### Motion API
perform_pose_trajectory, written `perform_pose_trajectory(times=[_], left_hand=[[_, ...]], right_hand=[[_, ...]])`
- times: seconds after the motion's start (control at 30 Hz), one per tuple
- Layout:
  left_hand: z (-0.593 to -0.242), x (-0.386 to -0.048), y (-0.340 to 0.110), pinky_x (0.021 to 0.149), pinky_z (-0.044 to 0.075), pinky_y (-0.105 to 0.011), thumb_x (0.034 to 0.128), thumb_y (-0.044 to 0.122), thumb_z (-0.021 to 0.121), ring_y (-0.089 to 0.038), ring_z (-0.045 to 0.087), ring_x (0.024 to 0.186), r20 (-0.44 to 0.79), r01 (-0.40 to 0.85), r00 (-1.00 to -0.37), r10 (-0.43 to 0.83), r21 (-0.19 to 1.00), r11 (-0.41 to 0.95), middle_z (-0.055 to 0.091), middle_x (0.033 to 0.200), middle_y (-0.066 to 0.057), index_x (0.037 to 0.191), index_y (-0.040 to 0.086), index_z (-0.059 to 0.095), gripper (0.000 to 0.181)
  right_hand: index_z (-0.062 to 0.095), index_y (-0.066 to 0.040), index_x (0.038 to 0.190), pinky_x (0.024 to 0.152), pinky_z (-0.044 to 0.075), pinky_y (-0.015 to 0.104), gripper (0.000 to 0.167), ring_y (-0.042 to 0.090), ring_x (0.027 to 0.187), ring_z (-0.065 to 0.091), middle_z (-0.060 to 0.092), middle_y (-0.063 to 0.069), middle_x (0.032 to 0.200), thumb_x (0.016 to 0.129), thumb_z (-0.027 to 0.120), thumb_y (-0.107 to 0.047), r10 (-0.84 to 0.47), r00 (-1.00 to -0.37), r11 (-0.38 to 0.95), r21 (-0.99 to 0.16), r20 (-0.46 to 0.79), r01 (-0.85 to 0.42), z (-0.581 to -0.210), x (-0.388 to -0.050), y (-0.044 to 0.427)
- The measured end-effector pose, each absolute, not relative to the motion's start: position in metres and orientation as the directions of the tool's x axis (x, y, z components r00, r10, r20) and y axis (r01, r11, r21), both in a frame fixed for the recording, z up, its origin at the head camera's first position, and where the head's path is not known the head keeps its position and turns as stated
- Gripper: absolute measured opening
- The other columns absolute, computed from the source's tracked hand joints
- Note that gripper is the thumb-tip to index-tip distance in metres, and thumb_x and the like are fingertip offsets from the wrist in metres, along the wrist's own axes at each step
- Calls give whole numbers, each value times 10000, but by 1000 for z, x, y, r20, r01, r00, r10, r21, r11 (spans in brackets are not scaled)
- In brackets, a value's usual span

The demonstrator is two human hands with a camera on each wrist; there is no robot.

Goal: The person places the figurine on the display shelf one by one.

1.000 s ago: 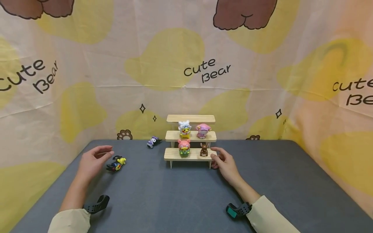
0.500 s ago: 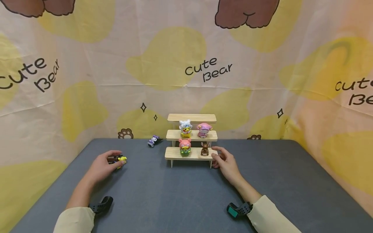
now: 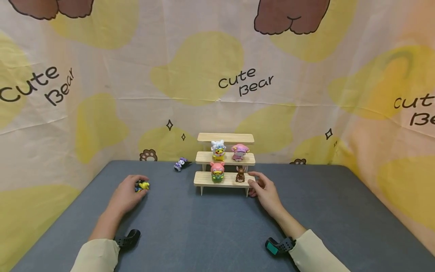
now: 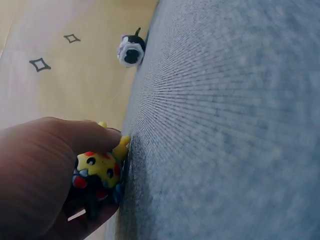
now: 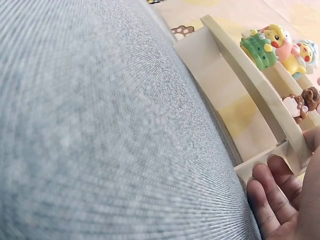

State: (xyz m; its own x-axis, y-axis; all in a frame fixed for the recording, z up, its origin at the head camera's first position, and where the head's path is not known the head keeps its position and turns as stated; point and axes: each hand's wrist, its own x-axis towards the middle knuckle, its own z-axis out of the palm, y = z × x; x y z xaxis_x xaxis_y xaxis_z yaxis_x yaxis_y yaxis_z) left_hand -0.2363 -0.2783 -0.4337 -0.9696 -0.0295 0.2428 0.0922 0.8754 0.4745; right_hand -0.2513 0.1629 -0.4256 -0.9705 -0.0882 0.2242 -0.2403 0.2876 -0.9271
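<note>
My left hand (image 3: 125,194) grips a small yellow-and-black toy figurine (image 4: 102,167) low at the table's left side. Its thumb lies across the figurine and the fingers curl round the other side. My right hand (image 3: 266,190) holds the right end of the lowest step of a wooden three-step display stand (image 3: 204,178), its fingers against the side leg. On that step stand a pink-and-green figurine (image 3: 217,173) and a brown eared figurine (image 3: 240,175). The middle step bears a white-and-yellow figurine (image 3: 218,150) and a pink figurine (image 3: 240,152).
A purple-and-white figurine (image 3: 181,164) with a black part lies on the grey tabletop (image 3: 204,234), left of the stand near the back edge. Behind the table hangs a printed cloth (image 3: 190,71). Each wrist wears a dark band.
My left hand has moved right and down onto the yellow-and-black figurine and taken hold of it. The right hand stays at the stand's end. The head view has shifted slightly.
</note>
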Motion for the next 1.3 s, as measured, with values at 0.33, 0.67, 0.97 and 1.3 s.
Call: perform_pose_trajectory(times=[0.33,0.67,0.97,1.3], left_hand=[[-428,-236,-272,685,474,-336,927,184,685,-286,660,898,253,43,-957,-140,602,797,660,1178,-218,1147,76,669,246],[-425,-239,-268,562,447,-248,1035,196,560,-147,644,813,187,58,-970,-153,795,603,524,1417,-222,1409,75,564,393],[-431,-241,-268,615,424,-220,1055,249,533,-6,503,745,145,18,-971,-192,839,544,526,1407,-196,1422,101,564,397],[-440,-241,-276,843,482,-119,936,171,720,-430,538,1326,222,112,-969,-111,790,603,462,1509,-268,1518,48,407,672]], right_hand=[[603,-64,1353,668,584,301,340,211,719,671,687,229,896,1024,593,-151,-68,-977,284,-935,201,-212,-442,-265,166],[627,-132,1329,652,572,268,327,165,703,661,698,212,903,1014,621,-221,-69,-972,274,-932,225,-235,-456,-275,169],[606,-107,1355,650,573,270,355,162,711,671,707,233,939,1019,612,-224,-65,-973,279,-932,222,-232,-454,-274,169],[612,-114,1350,648,571,265,346,154,701,664,704,221,921,1018,614,-211,-55,-977,289,-934,204,-212,-451,-273,167]])
